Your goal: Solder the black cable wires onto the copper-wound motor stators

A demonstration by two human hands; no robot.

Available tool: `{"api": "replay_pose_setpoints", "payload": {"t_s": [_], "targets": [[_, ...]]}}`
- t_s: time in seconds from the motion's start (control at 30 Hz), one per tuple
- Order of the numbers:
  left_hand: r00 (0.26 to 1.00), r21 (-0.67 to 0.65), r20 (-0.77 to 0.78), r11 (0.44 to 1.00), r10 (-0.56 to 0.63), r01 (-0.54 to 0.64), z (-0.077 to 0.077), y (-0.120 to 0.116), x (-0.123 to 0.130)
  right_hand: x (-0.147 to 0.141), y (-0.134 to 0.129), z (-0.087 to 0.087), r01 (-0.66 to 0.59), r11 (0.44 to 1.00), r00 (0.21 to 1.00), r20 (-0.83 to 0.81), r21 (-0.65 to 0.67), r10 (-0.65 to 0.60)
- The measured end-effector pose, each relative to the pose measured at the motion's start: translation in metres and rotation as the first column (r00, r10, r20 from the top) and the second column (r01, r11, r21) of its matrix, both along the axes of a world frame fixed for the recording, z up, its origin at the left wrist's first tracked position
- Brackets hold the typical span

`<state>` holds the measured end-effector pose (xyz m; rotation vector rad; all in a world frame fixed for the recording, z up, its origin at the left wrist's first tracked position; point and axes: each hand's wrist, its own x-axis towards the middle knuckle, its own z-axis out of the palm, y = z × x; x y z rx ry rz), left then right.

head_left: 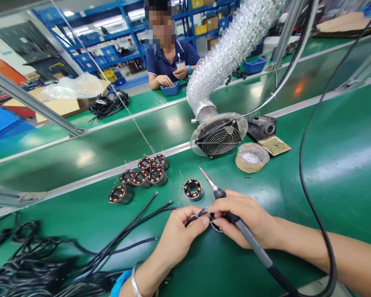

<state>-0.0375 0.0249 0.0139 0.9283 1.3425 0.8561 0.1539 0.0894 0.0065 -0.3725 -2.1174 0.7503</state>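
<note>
My left hand (177, 235) pinches the thin wires of a black cable (191, 219) between thumb and fingertips. Gripped in my right hand (250, 212) is a soldering iron (255, 243), its bare tip pointing up and left, away from the wires. The right thumb and forefinger also close near the wire ends, meeting the left fingertips. Beneath them a wound stator (215, 226) shows only in part, mostly covered by the fingers. Just beyond, another stator (193, 189) with copper coils stands on the green bench. Whether the wires touch the covered stator, I cannot tell.
Several stators (141, 178) cluster at the left, beyond a heap of black cables (34, 264). A fume extractor (219, 138) hangs ahead, with a tub of metal shavings (252, 159) and an iron stand (262, 127). Across the bench, a co-worker (170, 66) handles a blue bin.
</note>
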Motion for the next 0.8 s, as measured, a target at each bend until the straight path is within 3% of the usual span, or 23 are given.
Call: {"api": "replay_pose_setpoints", "payload": {"t_s": [0.13,0.27,0.57,0.7,0.8], "targets": [[0.989,-0.104,0.056,0.986,0.136,-0.130,0.001,0.001,-0.004,0.000,-0.001,-0.001,0.037,0.999,0.999,0.006,-0.025,-0.036],[0.982,-0.091,0.013,0.978,0.189,-0.188,0.005,0.007,-0.002,-0.003,-0.002,-0.002,0.055,0.998,0.998,-0.010,-0.028,-0.056],[0.995,-0.019,-0.082,0.999,0.048,-0.050,0.009,0.009,-0.001,-0.004,-0.001,0.002,0.106,0.994,0.994,0.011,-0.016,-0.106],[0.992,0.034,-0.117,0.999,0.045,-0.042,0.008,0.007,-0.002,-0.007,0.001,0.005,0.036,0.999,0.998,0.044,-0.034,-0.034],[0.993,0.040,-0.092,0.996,0.077,-0.074,0.006,-0.005,0.001,-0.009,-0.004,0.004,0.058,0.997,0.997,0.048,-0.049,-0.055]]}}
